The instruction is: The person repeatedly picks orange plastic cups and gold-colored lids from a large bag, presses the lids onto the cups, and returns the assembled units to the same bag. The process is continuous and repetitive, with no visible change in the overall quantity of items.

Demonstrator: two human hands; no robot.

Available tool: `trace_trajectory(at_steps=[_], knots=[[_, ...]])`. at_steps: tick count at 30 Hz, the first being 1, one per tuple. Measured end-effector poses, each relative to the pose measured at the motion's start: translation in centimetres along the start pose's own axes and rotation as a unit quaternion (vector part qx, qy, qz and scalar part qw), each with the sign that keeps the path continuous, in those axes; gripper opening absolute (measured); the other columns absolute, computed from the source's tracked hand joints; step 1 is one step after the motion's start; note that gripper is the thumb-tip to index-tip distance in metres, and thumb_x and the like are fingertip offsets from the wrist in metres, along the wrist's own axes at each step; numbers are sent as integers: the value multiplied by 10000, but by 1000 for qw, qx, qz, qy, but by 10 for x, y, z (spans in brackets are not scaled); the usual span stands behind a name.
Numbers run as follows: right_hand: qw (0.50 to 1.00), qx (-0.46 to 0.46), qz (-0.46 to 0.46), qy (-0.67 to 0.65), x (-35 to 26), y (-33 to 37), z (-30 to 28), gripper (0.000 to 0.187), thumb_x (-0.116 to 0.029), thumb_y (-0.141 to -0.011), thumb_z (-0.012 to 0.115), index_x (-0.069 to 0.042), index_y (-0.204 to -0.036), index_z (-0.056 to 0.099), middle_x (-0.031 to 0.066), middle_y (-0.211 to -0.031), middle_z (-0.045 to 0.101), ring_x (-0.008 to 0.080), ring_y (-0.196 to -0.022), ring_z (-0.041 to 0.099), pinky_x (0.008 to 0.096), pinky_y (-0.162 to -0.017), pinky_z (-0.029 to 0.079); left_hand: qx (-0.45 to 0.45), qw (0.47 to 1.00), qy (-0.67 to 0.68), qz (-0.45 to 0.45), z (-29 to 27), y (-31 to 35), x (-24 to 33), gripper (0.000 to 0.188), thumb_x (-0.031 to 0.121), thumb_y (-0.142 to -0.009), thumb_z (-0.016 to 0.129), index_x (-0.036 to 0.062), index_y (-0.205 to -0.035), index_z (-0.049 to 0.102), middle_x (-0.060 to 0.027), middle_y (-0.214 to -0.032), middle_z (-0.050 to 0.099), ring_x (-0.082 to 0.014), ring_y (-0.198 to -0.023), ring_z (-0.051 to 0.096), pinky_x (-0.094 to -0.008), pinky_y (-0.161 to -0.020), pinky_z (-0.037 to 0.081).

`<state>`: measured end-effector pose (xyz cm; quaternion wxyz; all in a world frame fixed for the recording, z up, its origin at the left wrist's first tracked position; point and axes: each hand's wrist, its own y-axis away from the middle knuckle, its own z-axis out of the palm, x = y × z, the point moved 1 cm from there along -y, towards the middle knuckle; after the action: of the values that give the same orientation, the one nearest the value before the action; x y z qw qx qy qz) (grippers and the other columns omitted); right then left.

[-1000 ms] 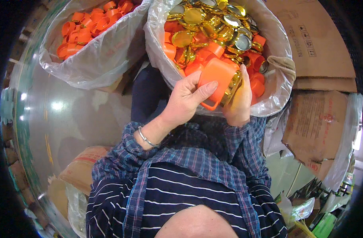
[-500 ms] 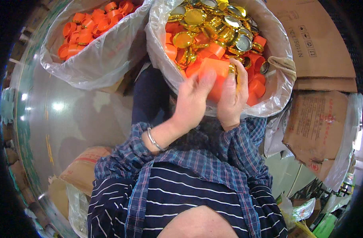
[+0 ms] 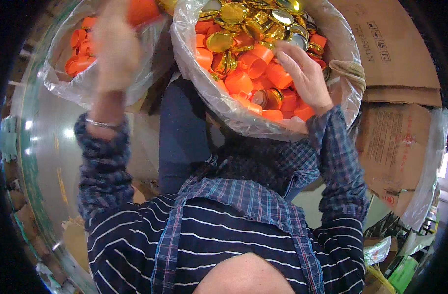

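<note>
My left hand, smeared by motion, is over the left lined bag. Beside its thumb side is a blurred orange cap; the fingers are too blurred to show a grip. My right hand reaches into the right lined bag, fingers stretched toward the lids and nothing plainly held. Gold lids, some with silver undersides, are heaped at its far side. Several orange caps lie nearer me, one of them with a gold-rimmed lid.
The left clear plastic liner holds orange caps. A larger liner surrounds the mixed pile, with a beige cloth over its right edge. Cardboard stands at the right. My knee is between the bags.
My hands were together around an orange cap at the right bag. The left has swung up and left to the other bag; the right has moved up toward the lids.
</note>
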<state>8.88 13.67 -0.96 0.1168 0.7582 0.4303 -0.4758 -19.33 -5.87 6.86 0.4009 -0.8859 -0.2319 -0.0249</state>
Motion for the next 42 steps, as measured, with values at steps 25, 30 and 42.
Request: trace_trajectory(at_steps=[25,30,42], knots=[[812,-224,500,-201,185,-17,56,304,-265,-984,581,-37,-1167,663,24,-1008,691,155,-876,642,325,-697,535,-111,731,568,-361,43,133,-9,149,75,-977,613,-33,-1064,667,-86,-843,684,-135,-759,654,-265,-719,543],[845,-82,435,-300,168,-17,110,274,-199,-971,609,10,-1142,653,75,-1010,693,170,-874,660,319,-768,540,-146,735,569,-339,40,138,12,163,97,-982,598,-33,-1060,658,-89,-836,684,-145,-750,649,-271,-726,534],[858,1,134,-495,-29,20,4,284,-125,-993,530,16,-1238,552,92,-1095,678,171,-942,684,295,-849,554,-230,290,828,-421,39,131,79,541,452,-1060,399,5,-1336,528,-148,-1265,618,-253,-1151,610,-399,-959,499]])
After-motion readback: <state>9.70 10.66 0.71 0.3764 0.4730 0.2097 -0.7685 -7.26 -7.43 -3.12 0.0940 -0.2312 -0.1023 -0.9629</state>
